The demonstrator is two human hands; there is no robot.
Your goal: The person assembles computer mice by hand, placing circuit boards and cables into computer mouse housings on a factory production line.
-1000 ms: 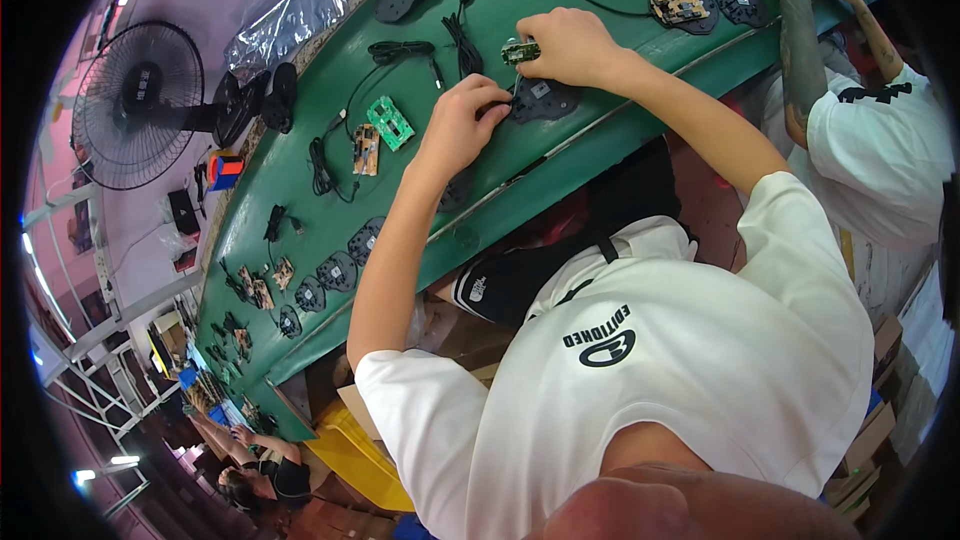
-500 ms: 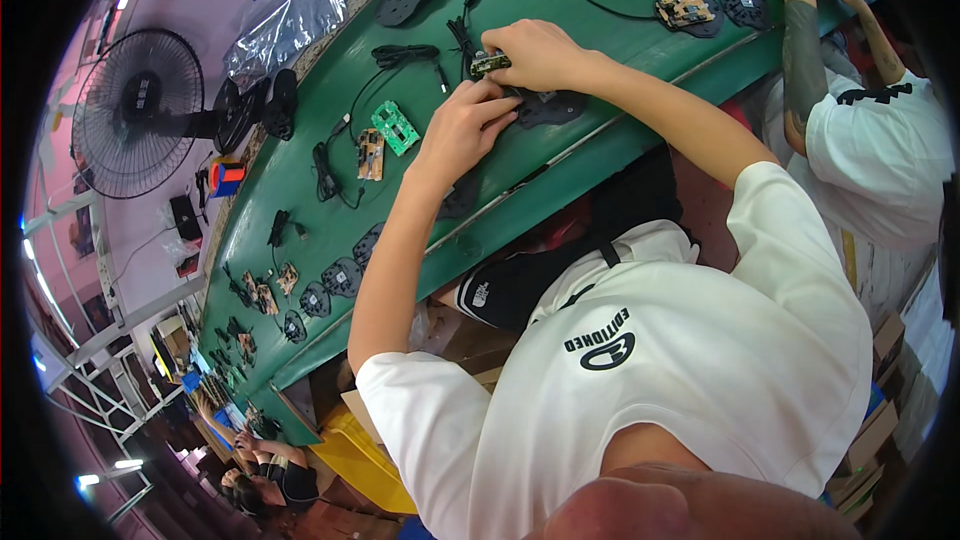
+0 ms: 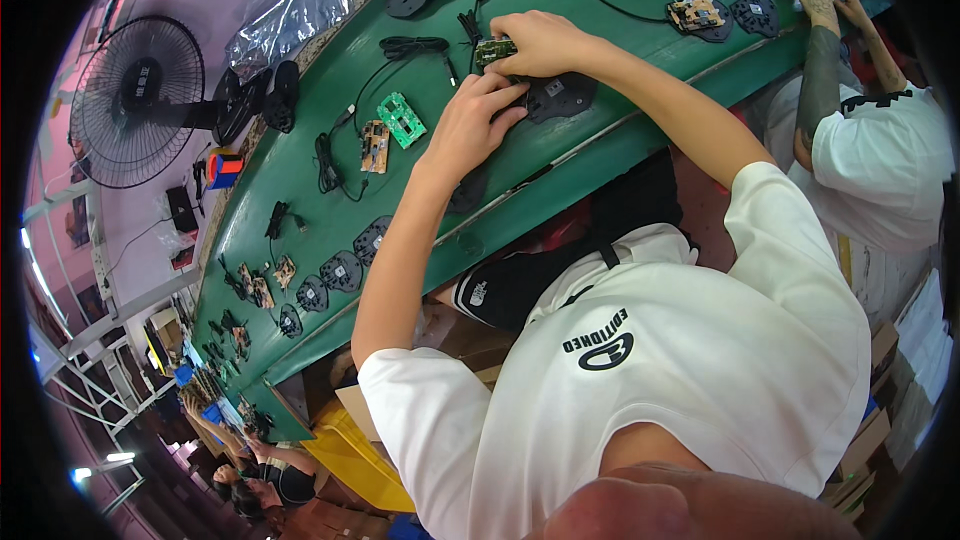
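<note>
The long work table (image 3: pixel 295 175) is plain green. The lobed plastic base (image 3: pixel 566 96) is dark grey, the short-sleeved shirt (image 3: pixel 690 330) white with black print.

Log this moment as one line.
right hand: holding small circuit board | left hand: close to right hand, grip unclear | dark base plate: on green worktop, near both hands

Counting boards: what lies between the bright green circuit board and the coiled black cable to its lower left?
In the head view, a tan circuit board lies between them.
</note>
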